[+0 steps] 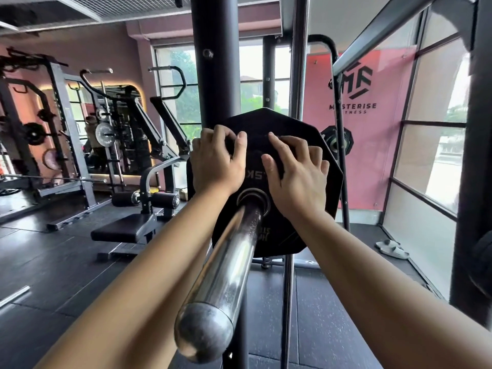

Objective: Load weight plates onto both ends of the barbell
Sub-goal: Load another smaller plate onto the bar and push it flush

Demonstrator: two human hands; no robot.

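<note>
A chrome barbell sleeve (226, 265) runs from the lower middle away from me, its rounded end closest to the camera. A black many-sided weight plate (269, 121) sits on the sleeve, far along it and just in front of a black upright post (215, 62). My left hand (215, 166) is on the plate's upper left, fingers and thumb curled as if into a grip opening. My right hand (298, 177) presses on the plate's face to the right of the sleeve, fingers spread and nearly straight.
A chrome guide rod (298, 75) stands just right of the post. Another black plate (336, 141) hangs on a stand behind. A padded machine bench (125, 230) sits to the left, racks (66, 129) stand beyond it, and slippers (391, 249) lie on the floor by the window wall.
</note>
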